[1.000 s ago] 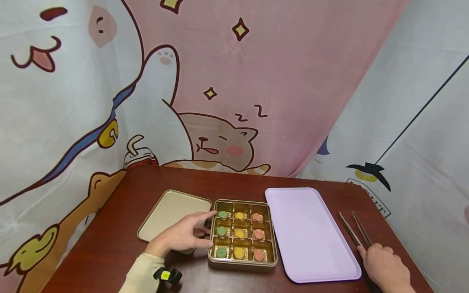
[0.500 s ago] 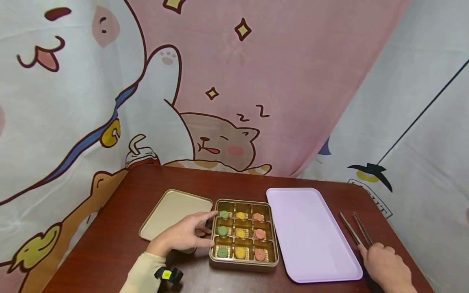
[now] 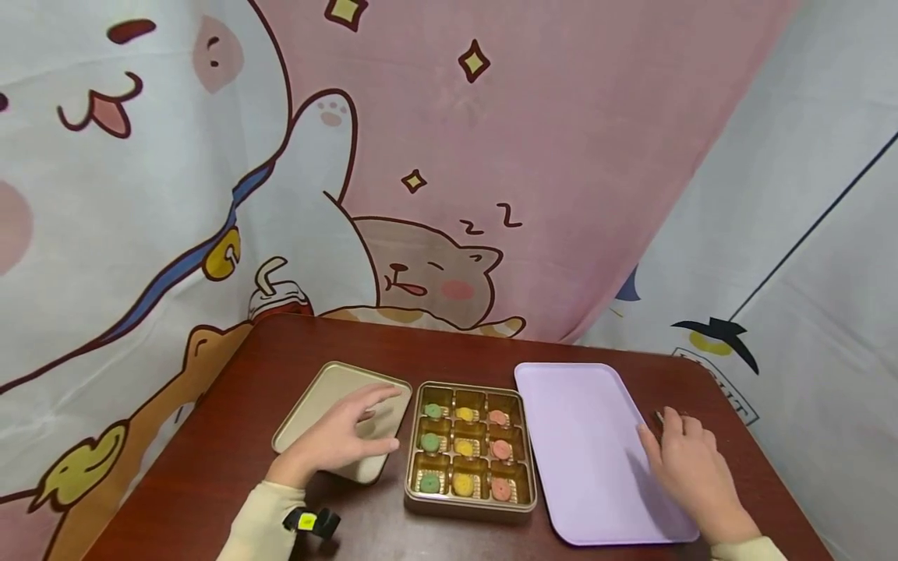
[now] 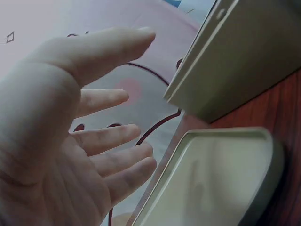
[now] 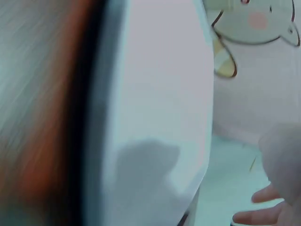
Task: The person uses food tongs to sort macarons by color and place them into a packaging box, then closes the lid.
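My left hand (image 3: pixel 340 432) hovers over the gold tin lid (image 3: pixel 330 397), fingers apart and holding nothing. To its right is a gold tin (image 3: pixel 470 508) divided into compartments, each with a small round cookie: a green cookie (image 3: pixel 430 442) column, a yellow cookie (image 3: pixel 464 448) column and a pink cookie (image 3: pixel 501 449) column. The left wrist view shows the loose fingers beside the tin's side wall (image 4: pixel 240 61). My right hand (image 3: pixel 691 471) is above the lilac tray's right edge, covering most of the metal tongs (image 3: pixel 659 418). Its fingers (image 5: pixel 258 216) look extended in the right wrist view.
The lilac tray (image 3: pixel 585 444) lies flat just right of the tin, its surface bare apart from a shadow. Dark reddish wooden table (image 3: pixel 393 343) runs under everything. A printed cloth (image 3: pixel 561 156) with cartoon cats hangs behind the far edge.
My left hand has drawn back leftward from the tin's rim. The right hand has left the tongs' handle and shifted forward and left, now hiding most of the tongs.
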Demonstrator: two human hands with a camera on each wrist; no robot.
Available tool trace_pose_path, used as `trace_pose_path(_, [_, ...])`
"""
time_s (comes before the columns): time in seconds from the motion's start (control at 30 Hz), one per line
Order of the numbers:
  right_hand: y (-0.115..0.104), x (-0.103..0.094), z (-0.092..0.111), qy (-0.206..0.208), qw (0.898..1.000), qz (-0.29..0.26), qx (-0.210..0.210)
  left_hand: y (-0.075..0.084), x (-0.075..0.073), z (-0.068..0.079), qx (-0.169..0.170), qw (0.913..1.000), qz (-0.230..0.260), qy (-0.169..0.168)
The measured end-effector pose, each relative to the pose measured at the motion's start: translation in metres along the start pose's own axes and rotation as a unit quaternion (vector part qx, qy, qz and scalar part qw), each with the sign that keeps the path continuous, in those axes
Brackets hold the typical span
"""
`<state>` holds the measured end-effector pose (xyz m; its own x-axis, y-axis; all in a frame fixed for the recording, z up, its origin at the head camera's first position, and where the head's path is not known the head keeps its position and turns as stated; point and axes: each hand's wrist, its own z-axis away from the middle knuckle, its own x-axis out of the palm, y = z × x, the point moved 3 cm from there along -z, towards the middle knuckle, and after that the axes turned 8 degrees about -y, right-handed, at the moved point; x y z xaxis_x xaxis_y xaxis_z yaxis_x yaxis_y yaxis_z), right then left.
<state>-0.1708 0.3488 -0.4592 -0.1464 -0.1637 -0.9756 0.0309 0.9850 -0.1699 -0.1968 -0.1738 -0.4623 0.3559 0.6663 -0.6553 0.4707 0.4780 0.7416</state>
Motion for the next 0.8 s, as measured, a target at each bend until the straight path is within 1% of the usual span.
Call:
trace_pose_path(0.1, [-0.027,0.0,-0.004,0.039,0.997,-0.031,-0.053,-0.002,-0.008,0.006,-0.008,0.9996,-0.021,0.014])
trace_pose_path(0.17, [-0.044,-0.001,-0.008,0.053,0.994,-0.051,-0.083,-0.004,-0.014,0.01,-0.013,0.9992,-0.032,0.02])
trace_pose_path(0.37, [-0.09,-0.001,-0.018,0.061,0.985,-0.078,-0.142,-0.012,-0.033,0.021,-0.024,0.9964,-0.073,0.036])
trace_pose_path(0.5, [-0.116,0.002,-0.023,0.06,0.981,-0.088,-0.163,-0.016,-0.043,0.031,-0.043,0.9912,-0.116,0.047])
trace_pose_path(0.6, [-0.135,0.006,-0.025,0.045,0.979,-0.093,-0.176,-0.019,-0.05,0.037,-0.064,0.9871,-0.137,0.051])
trace_pose_path(0.67, [-0.148,0.008,-0.026,0.043,0.976,-0.097,-0.191,-0.022,-0.055,0.042,-0.078,0.9844,-0.149,0.053])
trace_pose_path(0.73, [-0.162,0.01,-0.026,0.042,0.972,-0.1,-0.207,-0.025,-0.06,0.046,-0.088,0.9823,-0.156,0.055])
trace_pose_path(0.8, [-0.175,0.011,-0.026,0.04,0.969,-0.103,-0.221,-0.028,-0.065,0.049,-0.09,0.98,-0.167,0.058])
